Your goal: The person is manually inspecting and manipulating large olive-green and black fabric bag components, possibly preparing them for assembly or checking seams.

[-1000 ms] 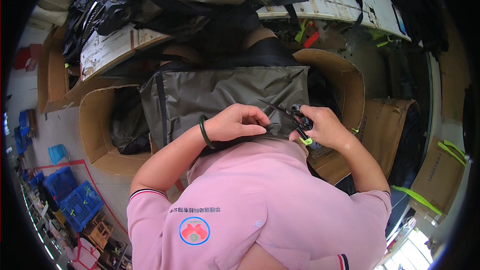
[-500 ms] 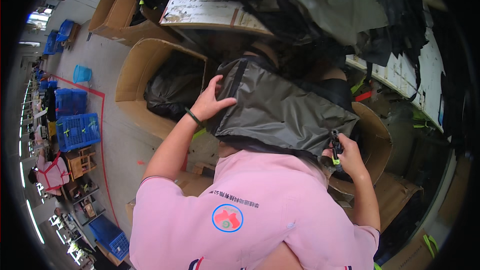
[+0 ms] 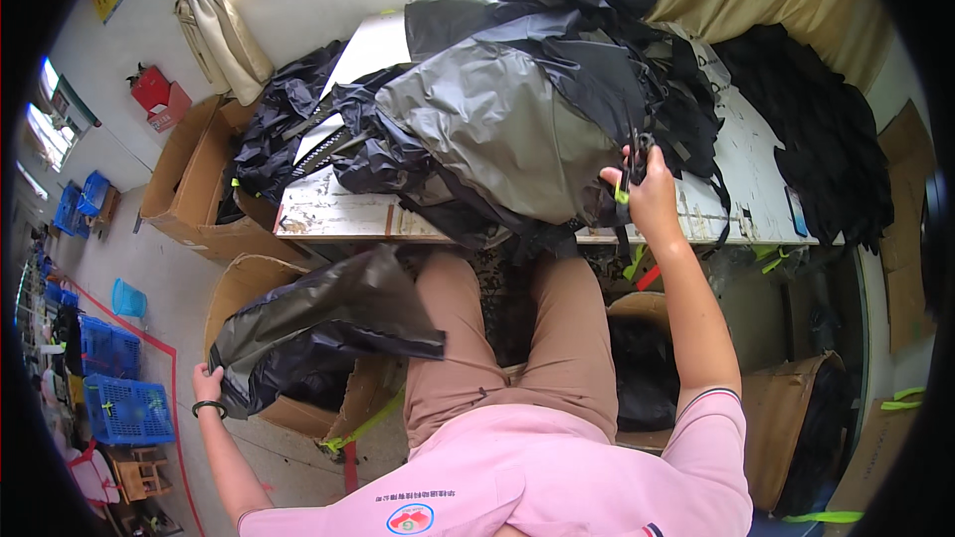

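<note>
At the far left, my left hand [image 3: 209, 385] pinches one end of a dark grey and black coated fabric bag [image 3: 318, 323]. The bag stretches to the right from my fingers, over a cardboard box [image 3: 227, 290], and its free end hangs near my left thigh. My right hand [image 3: 652, 194] is closed round small black snips [image 3: 637, 161] marked with bright yellow-green. It is above the front part of the table, at the right side of a heap of grey and black fabric pieces [image 3: 497, 119]. Whether it touches the heap I cannot tell.
The worn white table [image 3: 343, 204] spans the space ahead of my knees. More black fabric [image 3: 816, 129] lies at its right end. Cardboard boxes stand at the far left [image 3: 179, 224] and right [image 3: 786, 418]. Blue crates [image 3: 129, 408] line the floor at left.
The bag has left my lap and moved left over the box, held in my left hand. My right hand has gone forward to the table heap, still holding the snips. The view has tilted up.
</note>
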### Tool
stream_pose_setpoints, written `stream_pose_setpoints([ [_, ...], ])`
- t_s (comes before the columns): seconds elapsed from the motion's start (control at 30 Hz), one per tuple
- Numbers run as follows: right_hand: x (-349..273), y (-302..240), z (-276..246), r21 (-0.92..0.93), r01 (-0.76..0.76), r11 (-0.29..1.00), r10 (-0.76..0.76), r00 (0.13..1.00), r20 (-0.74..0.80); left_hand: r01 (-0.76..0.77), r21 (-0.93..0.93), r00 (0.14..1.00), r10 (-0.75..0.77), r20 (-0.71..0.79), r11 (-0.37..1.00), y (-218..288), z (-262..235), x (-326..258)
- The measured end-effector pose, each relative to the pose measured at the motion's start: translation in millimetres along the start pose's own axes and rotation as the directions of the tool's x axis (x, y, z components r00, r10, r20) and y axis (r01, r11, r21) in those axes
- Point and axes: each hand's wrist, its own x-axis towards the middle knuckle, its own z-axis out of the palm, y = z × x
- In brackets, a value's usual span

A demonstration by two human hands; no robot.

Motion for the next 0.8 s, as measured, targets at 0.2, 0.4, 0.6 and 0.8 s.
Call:
stream_pose_setpoints([
  [0.2,63.6,-3.2,38.5,-0.286,-0.086,0.954,0.089,0.996,-0.003,-0.132,-0.526,0.895,0.329,0.301,0.84,133.5,50.9,1.8],
  [0.4,44.1,-65.1,0.8,0.052,0.06,0.997,-0.064,0.993,0.097,-0.056,-0.821,0.78,0.538,0.319,0.569,380.1,92.8,-35.3],
  [0.6,-40.3,-98.6,-98.8,0.269,0.054,0.962,-0.145,0.932,0.331,-0.21,-0.872,0.855,0.515,0.056,0.442,530.2,136.8,-11.7],
  [0.8,-111.8,-60.6,-182.3,0.274,-0.103,0.956,-0.048,0.868,0.494,-0.127,-0.884,0.847,0.513,0.139,0.449,567.0,156.1,-23.2],
])
